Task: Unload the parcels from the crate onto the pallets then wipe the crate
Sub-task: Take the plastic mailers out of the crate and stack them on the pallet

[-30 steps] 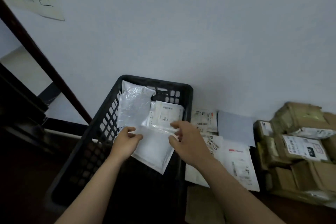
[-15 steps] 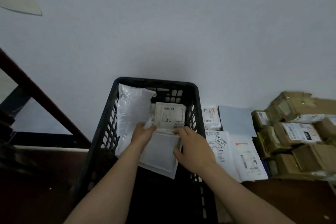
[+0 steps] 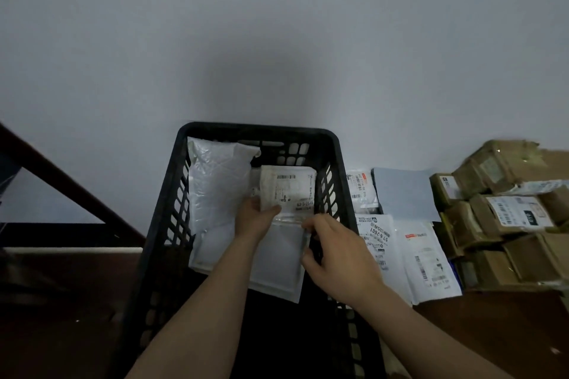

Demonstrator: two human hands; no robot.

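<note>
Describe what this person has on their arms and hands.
Nothing worn is visible. The left hand and right hand are ungloved, with no ring visible in the dim light. The left forearm and right forearm are bare down to the frame's bottom edge: no sleeve, watch or band in view.

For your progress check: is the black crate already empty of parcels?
No, several white parcels lie inside the crate.
</note>
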